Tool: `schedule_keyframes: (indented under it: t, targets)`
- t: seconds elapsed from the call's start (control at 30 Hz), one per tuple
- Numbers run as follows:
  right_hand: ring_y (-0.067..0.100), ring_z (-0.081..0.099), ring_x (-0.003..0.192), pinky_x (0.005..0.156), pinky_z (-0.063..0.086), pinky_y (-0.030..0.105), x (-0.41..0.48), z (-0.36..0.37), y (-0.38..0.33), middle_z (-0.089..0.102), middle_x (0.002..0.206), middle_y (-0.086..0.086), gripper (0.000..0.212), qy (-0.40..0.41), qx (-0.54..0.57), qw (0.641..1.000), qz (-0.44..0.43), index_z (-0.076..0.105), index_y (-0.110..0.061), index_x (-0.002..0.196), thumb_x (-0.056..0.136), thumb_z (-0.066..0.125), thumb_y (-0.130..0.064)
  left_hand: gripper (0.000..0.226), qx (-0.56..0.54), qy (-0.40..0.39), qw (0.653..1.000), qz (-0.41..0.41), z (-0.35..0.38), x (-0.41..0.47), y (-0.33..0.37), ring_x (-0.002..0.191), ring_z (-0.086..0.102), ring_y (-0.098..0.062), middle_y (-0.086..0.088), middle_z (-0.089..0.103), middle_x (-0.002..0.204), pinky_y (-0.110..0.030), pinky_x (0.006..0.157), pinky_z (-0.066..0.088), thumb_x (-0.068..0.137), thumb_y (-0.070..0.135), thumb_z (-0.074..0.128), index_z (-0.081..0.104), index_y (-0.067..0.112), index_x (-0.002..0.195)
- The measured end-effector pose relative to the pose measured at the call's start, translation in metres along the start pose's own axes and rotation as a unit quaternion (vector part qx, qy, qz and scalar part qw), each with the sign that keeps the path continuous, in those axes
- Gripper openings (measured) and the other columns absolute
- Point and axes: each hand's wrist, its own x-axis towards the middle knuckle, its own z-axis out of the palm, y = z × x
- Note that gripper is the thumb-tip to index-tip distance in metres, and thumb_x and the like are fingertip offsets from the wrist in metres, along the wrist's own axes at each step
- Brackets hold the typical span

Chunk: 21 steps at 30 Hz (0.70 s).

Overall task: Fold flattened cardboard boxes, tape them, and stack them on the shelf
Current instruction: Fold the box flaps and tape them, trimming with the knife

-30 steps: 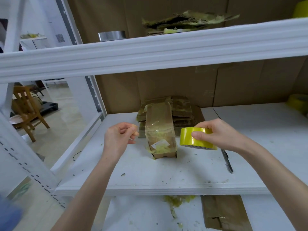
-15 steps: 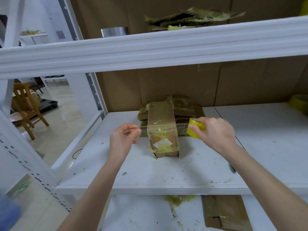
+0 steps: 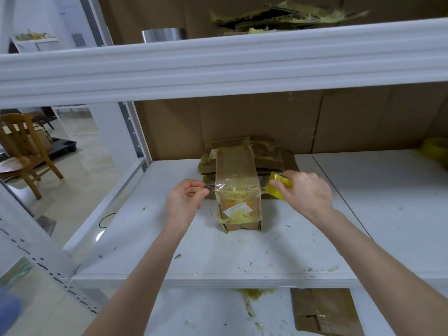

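- Our left hand (image 3: 184, 204) sits just left of the small brown cardboard box (image 3: 238, 187). Its thumb and forefinger pinch the end of a strip of clear tape (image 3: 213, 186), and the other fingers are curled toward the palm.
- The strip is almost see-through and we catch it only by its glints. It runs toward the box's top front edge, but we cannot tell where it joins.
- Our right hand (image 3: 308, 194) grips a yellow roll of packing tape (image 3: 278, 187) just beside the box's right side, fingers curled over it. Only one end of the roll shows past the fingertips, and the hand hides the rest.
- The box stands on the white shelf board (image 3: 218, 258), towards the back. Glossy tape covers its top and front, with crumpled yellowish scraps across the front. The print on its small white label is too small to read.
- A pile of flattened brown cardboard (image 3: 266, 151) lies behind the box, largely hidden by it.
- The white upper shelf beam (image 3: 218, 66) cuts off what stands above it. Only part of a shiny metal cylinder (image 3: 163, 35) and some ragged torn cardboard sheets (image 3: 278, 18) show.
- A blurred yellow object (image 3: 436, 151) at the right edge is cut off by the frame.
- On the lower shelf, a flat brown cardboard piece (image 3: 324, 311) runs out of view at the bottom.
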Motion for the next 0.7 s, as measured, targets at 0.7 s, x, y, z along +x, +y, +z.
schedule_keyframes:
  t: [0.7]
  targets:
    - [0.028, 0.061, 0.097, 0.067, 0.040, 0.029, 0.010, 0.022, -0.017, 0.068, 0.100, 0.006, 0.043, -0.069, 0.049, 0.996, 0.025, 0.066, -0.024, 0.111, 0.094, 0.045, -0.058, 0.037, 0.215, 0.064, 0.911, 0.347, 0.040, -0.034, -0.009, 0.119, 0.052, -0.021, -0.011, 0.061, 0.121, -0.021, 0.108, 0.035, 0.090, 0.002, 0.040, 0.063, 0.001, 0.119]
